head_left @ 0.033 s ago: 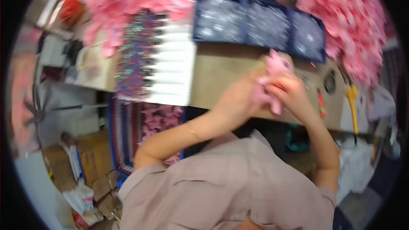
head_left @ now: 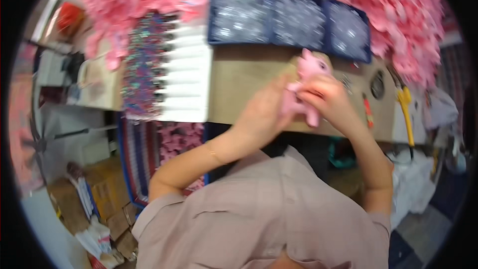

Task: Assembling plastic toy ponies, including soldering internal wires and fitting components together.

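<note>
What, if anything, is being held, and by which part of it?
A pink toy figure, by its body: left grip along one side, right grip over the middle; exact contacts are hidden.

Pink toy pony (head_left: 309,69), looks like pretty much one colour, bit right of centre in frame. Roughly upright, head toward top with pointy bit sticking up, dark eye mark on it. Stubby leg poking down toward bottom of frame. Held between left hand (head_left: 271,102) and right hand (head_left: 328,97), which cover lots of its middle. Kinda blurry, finer details hard to tell.
</note>
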`<state>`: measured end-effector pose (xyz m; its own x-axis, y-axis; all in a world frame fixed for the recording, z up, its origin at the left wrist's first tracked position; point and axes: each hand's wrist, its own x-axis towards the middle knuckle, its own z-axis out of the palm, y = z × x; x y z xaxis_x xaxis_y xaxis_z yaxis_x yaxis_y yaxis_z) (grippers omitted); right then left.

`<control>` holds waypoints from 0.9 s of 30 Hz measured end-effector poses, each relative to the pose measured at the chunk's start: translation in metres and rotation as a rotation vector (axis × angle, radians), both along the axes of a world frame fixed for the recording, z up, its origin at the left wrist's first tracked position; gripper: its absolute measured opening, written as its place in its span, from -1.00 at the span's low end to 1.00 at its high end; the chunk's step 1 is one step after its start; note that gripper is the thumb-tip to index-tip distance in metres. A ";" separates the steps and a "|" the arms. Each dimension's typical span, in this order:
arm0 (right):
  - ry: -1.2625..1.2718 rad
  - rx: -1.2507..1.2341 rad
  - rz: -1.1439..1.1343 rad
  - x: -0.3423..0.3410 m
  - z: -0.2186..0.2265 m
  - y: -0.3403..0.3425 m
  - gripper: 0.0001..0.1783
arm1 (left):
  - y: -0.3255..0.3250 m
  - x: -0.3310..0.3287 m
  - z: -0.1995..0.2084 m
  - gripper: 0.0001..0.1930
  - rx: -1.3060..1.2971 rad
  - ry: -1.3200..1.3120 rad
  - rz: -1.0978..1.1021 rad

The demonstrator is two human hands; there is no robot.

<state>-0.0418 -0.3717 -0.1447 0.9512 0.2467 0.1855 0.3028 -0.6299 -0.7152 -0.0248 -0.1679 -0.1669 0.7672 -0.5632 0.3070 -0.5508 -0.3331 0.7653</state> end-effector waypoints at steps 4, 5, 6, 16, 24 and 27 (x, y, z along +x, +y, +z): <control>0.109 0.117 -0.030 -0.005 -0.002 0.000 -0.90 | -0.002 0.000 -0.003 -0.36 0.046 0.015 -0.071; 0.170 0.120 -0.063 -0.007 -0.002 -0.003 -0.88 | -0.004 -0.001 -0.003 -0.36 0.039 0.028 -0.086; 0.176 0.119 -0.066 -0.010 -0.003 -0.002 -0.88 | -0.005 -0.002 -0.002 -0.41 0.045 0.000 -0.081; -0.309 -0.774 0.061 -0.043 0.009 0.031 -0.75 | -0.012 -0.006 0.008 -0.57 0.433 -0.556 -0.177; -0.007 -0.208 0.050 -0.006 0.014 -0.028 -0.82 | -0.012 0.008 0.020 -0.52 0.446 -0.442 -0.256; -0.086 -0.340 -0.448 0.028 0.016 -0.068 -0.82 | -0.017 0.011 0.030 -0.45 0.418 -0.312 -0.262</control>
<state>-0.0138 -0.4402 -0.1288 0.9616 -0.1178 0.2479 0.0017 -0.9006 -0.4346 -0.0139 -0.1851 -0.1372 0.4944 -0.8442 0.2070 -0.8341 -0.3938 0.3862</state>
